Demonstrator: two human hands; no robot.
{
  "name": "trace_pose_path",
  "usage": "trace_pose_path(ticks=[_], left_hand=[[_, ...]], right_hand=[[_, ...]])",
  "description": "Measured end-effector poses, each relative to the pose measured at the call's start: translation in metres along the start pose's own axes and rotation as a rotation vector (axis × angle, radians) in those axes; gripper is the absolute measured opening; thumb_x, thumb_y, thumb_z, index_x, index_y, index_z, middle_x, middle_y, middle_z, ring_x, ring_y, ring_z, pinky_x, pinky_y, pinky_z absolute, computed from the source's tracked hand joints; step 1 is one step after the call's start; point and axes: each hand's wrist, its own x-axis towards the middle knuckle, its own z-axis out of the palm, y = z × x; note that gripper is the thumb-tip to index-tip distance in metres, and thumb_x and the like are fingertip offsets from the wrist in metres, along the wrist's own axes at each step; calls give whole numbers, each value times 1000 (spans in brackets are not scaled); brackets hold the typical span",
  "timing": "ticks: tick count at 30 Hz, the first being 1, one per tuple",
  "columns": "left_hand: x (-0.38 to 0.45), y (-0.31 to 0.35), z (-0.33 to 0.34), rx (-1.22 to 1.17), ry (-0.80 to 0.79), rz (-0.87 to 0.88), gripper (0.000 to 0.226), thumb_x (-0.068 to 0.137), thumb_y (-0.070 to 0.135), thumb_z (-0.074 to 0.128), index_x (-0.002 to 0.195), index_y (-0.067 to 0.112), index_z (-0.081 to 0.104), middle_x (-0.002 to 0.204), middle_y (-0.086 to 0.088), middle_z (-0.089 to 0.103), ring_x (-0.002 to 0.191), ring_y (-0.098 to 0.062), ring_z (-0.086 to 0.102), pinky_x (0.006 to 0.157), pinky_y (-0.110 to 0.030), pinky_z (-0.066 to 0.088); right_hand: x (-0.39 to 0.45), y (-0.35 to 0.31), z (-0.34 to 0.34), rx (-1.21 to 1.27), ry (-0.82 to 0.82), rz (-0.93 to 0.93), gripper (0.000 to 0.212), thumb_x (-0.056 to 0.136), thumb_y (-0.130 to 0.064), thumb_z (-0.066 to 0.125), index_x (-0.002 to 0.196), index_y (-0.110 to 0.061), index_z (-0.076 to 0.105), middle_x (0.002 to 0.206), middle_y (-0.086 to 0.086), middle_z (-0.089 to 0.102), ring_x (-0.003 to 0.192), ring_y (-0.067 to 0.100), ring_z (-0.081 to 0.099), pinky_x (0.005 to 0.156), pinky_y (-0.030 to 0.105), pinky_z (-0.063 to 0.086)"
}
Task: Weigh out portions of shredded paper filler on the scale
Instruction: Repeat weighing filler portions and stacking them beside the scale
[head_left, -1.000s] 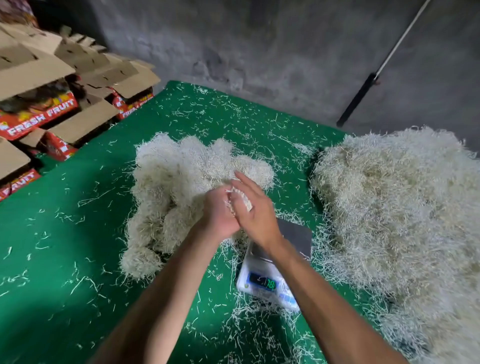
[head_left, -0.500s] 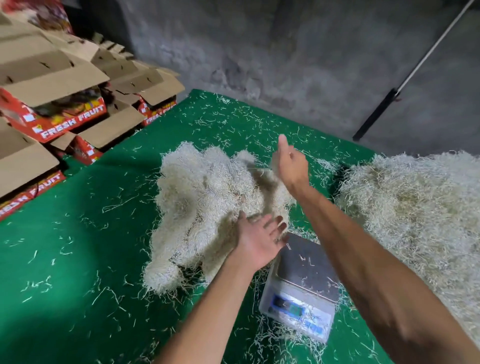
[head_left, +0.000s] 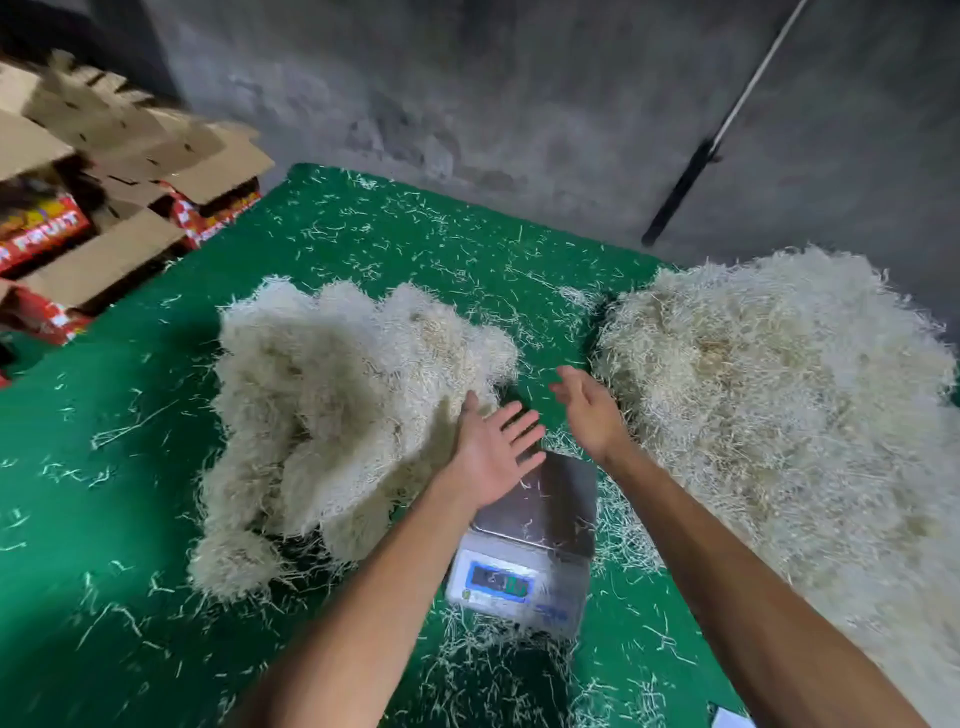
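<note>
A small white scale (head_left: 524, 551) with a steel platter and a lit display stands on the green table (head_left: 104, 467), its platter bare but for a few strands. Left of it lies a clump of cream shredded paper portions (head_left: 337, 415). A much larger heap of shredded paper (head_left: 779, 415) fills the right side. My left hand (head_left: 493, 452) hovers open, fingers spread, over the scale's far edge beside the left clump. Empty and open, my right hand (head_left: 589, 410) is raised between the scale and the big heap.
Stacked red "FRESH FRUIT" cartons (head_left: 78, 223) with brown flaps sit at the far left. A long pole (head_left: 727, 124) leans on the grey wall behind. Loose paper strands litter the green cloth. A white scrap (head_left: 730, 719) lies at the bottom right edge.
One second ago both hands held a wad of paper together above the scale. The wad has gone onto the left clump; my right hand has swung back towards the big heap, and both hands are empty.
</note>
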Motion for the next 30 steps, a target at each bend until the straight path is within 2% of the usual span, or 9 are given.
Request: trace_pose_path(ticks=[6, 10, 14, 16, 19, 23, 26, 28, 30], left_hand=[[46, -57, 44, 258, -13, -91, 79, 97, 75, 25, 153, 21, 38, 155, -9, 45, 132, -41, 50, 110, -65, 37], [74, -111, 62, 506, 2, -211, 77, 94, 76, 36, 156, 31, 30, 162, -5, 33, 136, -46, 44, 95, -75, 44], [95, -168, 72, 858, -11, -338, 75, 95, 74, 38, 158, 38, 19, 168, 0, 16, 146, -37, 31, 92, -60, 54], [105, -198, 68, 1023, -9, -318, 70, 98, 67, 44, 158, 39, 18, 165, 3, 23, 140, -30, 41, 80, -41, 60], [112, -235, 61, 1180, 130, -136, 56, 100, 57, 51, 147, 29, 44, 122, 8, 56, 94, -9, 57, 62, -17, 46], [120, -252, 74, 977, 110, -265, 54, 101, 55, 48, 137, 17, 57, 136, 1, 59, 123, -21, 59, 88, -33, 55], [120, -234, 93, 970, 181, -195, 45, 99, 39, 54, 134, 10, 56, 128, -14, 65, 123, -34, 60, 88, -41, 58], [114, -214, 110, 1178, 193, 22, 56, 101, 29, 52, 151, 7, 40, 112, -17, 68, 95, -23, 70, 77, -33, 61], [105, -190, 135, 1289, 144, 225, 58, 102, 21, 52, 155, 7, 33, 73, -2, 60, 50, -3, 52, 38, -17, 42]], right_hand=[[-13, 112, -73, -760, 129, -53, 70, 98, -43, 61, 156, -17, 31, 164, 15, 29, 150, 34, 29, 124, 52, 25], [-37, 185, -82, -931, -8, 177, 88, 101, -61, 41, 162, -14, -1, 169, 14, -10, 156, 35, -5, 126, 52, -3], [-109, 261, -39, -778, -96, 301, 71, 108, -51, 27, 163, -18, -3, 168, 12, -11, 156, 36, 10, 127, 50, 10], [-131, 271, -23, -608, 110, 237, 60, 106, -22, 43, 161, -13, 23, 168, 14, 16, 145, 33, 39, 122, 44, 27], [-135, 255, -24, -152, 361, 315, 29, 100, -12, 54, 126, -1, 62, 122, 17, 67, 100, 27, 63, 99, 42, 53], [-143, 211, -48, 263, 445, 342, 54, 106, -47, 35, 143, -10, 51, 144, 2, 54, 131, 15, 50, 112, 27, 36], [-145, 200, -72, 380, 595, 252, 43, 100, -40, 29, 130, -20, 53, 136, -3, 56, 120, 8, 56, 104, 26, 46], [-139, 199, -94, 408, 607, 157, 38, 98, -22, 40, 135, -18, 48, 137, 0, 53, 113, -3, 58, 93, 18, 51], [-130, 197, -111, 183, 377, 86, 67, 92, -21, 55, 154, -22, 29, 157, 1, 36, 136, 0, 42, 115, 28, 39]])
